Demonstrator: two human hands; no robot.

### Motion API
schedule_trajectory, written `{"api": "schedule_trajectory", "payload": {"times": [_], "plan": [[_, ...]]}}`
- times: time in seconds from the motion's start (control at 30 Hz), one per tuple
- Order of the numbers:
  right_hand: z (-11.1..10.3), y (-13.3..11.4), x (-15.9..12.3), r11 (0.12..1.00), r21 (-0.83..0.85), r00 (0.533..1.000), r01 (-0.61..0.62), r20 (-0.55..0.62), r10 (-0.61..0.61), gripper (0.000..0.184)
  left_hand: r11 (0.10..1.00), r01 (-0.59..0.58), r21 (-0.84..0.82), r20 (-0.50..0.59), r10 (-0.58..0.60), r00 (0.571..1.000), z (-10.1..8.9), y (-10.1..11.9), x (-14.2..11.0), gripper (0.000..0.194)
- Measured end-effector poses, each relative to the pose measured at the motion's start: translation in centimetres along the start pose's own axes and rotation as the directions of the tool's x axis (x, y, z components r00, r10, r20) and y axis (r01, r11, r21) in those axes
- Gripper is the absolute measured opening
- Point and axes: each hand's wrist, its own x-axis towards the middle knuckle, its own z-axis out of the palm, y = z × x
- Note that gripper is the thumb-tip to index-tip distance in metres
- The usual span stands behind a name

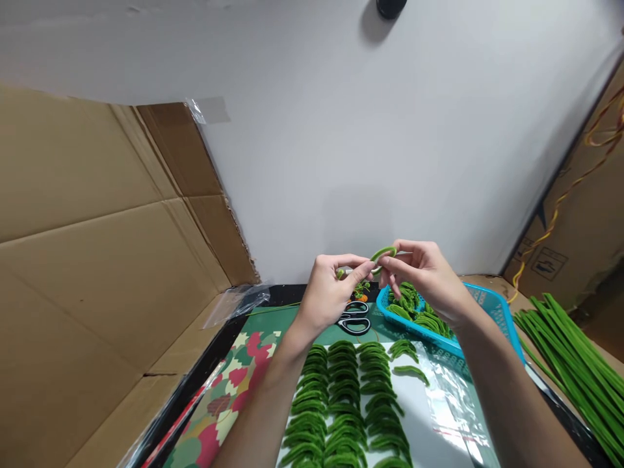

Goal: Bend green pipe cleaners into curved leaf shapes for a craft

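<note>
My left hand (pixel 331 289) and my right hand (pixel 422 276) are raised above the table, both pinching one bent green pipe-cleaner piece (pixel 383 253) between their fingertips. The piece curves into a small arc between the two pinches. Below my arms, several curved green pieces (pixel 341 403) lie in neat rows on a clear plastic sheet. A blue basket (pixel 492 305) under my right wrist holds more curved green pieces (pixel 414 312).
Black-handled scissors (pixel 355 318) lie behind the rows. Long straight green pipe cleaners (pixel 570 357) are bundled at the right. A patterned mat (pixel 229 396) covers the table's left side. Cardboard panels (pixel 97 260) stand at left and right, a white wall behind.
</note>
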Motion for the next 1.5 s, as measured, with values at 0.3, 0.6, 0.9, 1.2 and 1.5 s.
{"api": "schedule_trajectory", "payload": {"times": [0.3, 0.6, 0.9, 1.2, 1.5], "plan": [[0.1, 0.2, 0.1, 0.988, 0.155, 0.998, -0.007, 0.06, -0.002, 0.052, 0.998, 0.023, 0.05, -0.133, -0.016, 0.991, -0.3, -0.1, 0.3, 0.029], [0.5, -0.6, 0.8, 0.962, 0.215, 0.985, 0.167, 0.007, -0.173, 0.033, 0.999, -0.017, 0.033, -0.136, 0.022, 0.99, -1.1, 0.8, 1.0, 0.037], [1.0, -0.7, 1.6, 0.913, 0.348, 0.975, 0.214, -0.017, -0.222, 0.017, 0.988, 0.049, -0.149, -0.013, -0.052, 0.999, -1.6, 0.8, 1.5, 0.038], [2.1, -2.3, 0.5, 0.827, -0.263, 0.779, 0.497, -0.283, -0.559, 0.012, 0.923, 0.143, -0.358, -0.024, -0.162, 0.986, -1.0, 1.7, 1.5, 0.04], [2.0, -3.9, -1.0, 0.387, -0.772, 0.551, 0.505, -0.057, -0.833, 0.006, 0.82, 0.236, -0.521, -0.145, -0.358, 0.923, -1.6, 2.6, 0.9, 0.045]]}}
